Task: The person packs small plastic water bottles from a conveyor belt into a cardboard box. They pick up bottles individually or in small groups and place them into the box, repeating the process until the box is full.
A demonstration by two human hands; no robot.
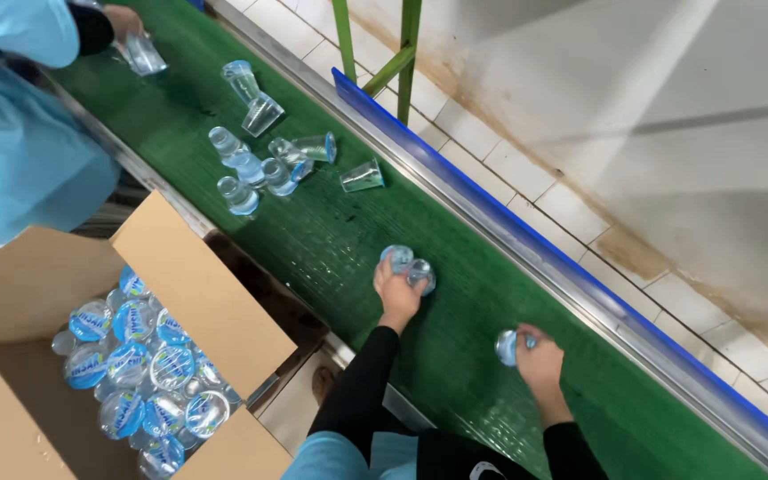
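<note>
A green conveyor belt (331,240) runs diagonally under me. My left hand (396,293) rests on the belt, its fingers closed around two sealed clear water cups (408,265) with blue lids. Further down the belt my right hand (537,357) grips one more sealed cup (508,347) lying on its side. Both of my forearms wear black sleeves. Up the belt, several loose cups (264,160) lie scattered, some tipped over.
An open cardboard box (197,293) at the lower left holds several cups with blue lids up. A co-worker in a light blue gown (20,133) stands at the upper left, a hand (122,20) holding a cup (144,55). A blue rail (491,222) edges the belt; tiled floor lies beyond.
</note>
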